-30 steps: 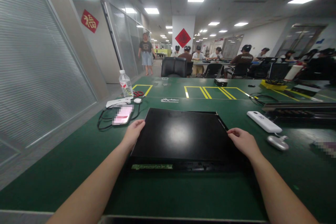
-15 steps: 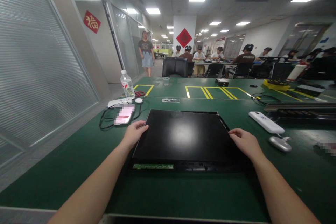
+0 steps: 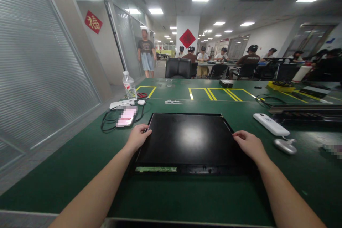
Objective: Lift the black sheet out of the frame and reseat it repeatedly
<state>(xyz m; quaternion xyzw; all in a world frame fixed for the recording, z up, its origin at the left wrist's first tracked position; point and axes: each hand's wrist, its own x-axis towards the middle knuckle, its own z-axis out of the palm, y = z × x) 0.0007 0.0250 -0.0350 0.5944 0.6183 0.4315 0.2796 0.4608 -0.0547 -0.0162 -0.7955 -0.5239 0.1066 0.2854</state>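
Note:
A black display panel [image 3: 184,142] with a glossy patch of reflected light lies flat in a black frame [image 3: 227,123] on the green table. A green circuit board strip [image 3: 156,169] shows along the near edge. At the panel's left edge is my left hand [image 3: 138,136], thumb on top and fingers closed at the side. My right hand [image 3: 248,144] pinches the frame's right side, its fingertips partly hidden behind the edge.
Left of the panel are a phone [image 3: 127,116], cables, a white power bank [image 3: 122,104] and a water bottle [image 3: 130,87]. On the right lie another white power bank [image 3: 271,124] and a silver mouse-shaped device [image 3: 285,146]. Several people sit at far tables; one person [image 3: 146,51] stands behind.
The panel has shifted right and settled lower, so the frame's far and left edges now show around it. My left hand moved slightly right with it; my right hand stayed put.

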